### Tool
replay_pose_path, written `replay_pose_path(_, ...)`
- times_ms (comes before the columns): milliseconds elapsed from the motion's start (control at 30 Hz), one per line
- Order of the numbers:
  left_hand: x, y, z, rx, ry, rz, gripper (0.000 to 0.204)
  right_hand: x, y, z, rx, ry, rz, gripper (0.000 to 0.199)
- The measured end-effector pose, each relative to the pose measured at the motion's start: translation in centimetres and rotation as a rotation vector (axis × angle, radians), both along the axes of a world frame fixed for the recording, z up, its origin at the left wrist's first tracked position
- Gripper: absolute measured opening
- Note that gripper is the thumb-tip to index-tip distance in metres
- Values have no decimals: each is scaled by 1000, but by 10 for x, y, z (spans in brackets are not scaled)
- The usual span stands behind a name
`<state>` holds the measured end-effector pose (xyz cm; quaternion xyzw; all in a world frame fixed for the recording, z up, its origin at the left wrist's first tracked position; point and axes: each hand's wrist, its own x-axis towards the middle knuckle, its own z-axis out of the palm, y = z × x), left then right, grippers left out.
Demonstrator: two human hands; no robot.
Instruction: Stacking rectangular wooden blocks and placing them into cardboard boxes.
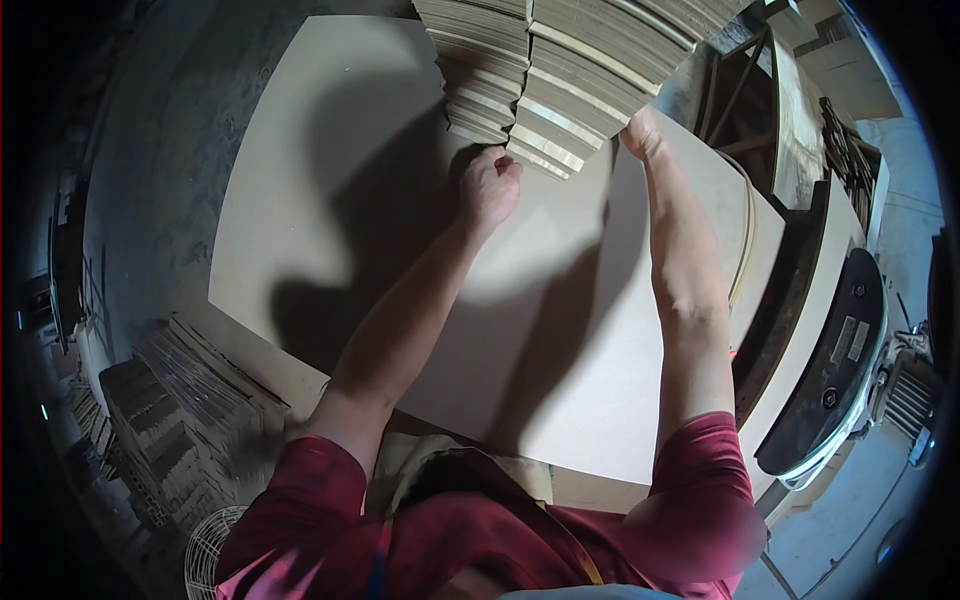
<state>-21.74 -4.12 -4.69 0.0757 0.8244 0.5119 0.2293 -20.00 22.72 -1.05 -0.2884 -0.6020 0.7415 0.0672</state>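
A tall stack of thin brown board pieces [580, 90], perhaps cardboard or fibreboard, rises at the top centre in two columns, left and right, with their layered edges facing me. My left hand [491, 187] is closed, its curled fingers up against the near lower edge where the columns meet. What it pinches, if anything, cannot be made out. At the stack's right side, my right hand [641, 134] touches the lower edge, its fingers hidden behind the pieces. Beneath both arms lies a large pale flat sheet [580, 380], with dark shadows of my arms and the stack across it.
On the lower left stand more bundled board pieces [190, 400], beside a white wire basket [212, 550]. A black machine panel [835, 360] and a finned motor [908, 395] are at the right. Dark metal framing [745, 110] stands beyond the sheet's right edge.
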Motion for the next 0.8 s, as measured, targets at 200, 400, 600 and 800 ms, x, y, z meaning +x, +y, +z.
replay_pose_path(200, 7, -20, 4, 17, 49, -35, 29, 9, -13, -20, 20, -3, 32, 75)
replay_pose_path(400, 26, -34, -16, 59, -13, -63, 24, 13, 58, -113, -319, -149, -31, 75)
replay_pose_path(600, 59, -42, -40, 113, -49, -130, 25, 74, 57, -121, -884, -164, -382, 73)
replay_pose_path(800, 89, -92, -81, 207, -301, -88, 29, 145, -78, -37, -705, 37, -410, 74)
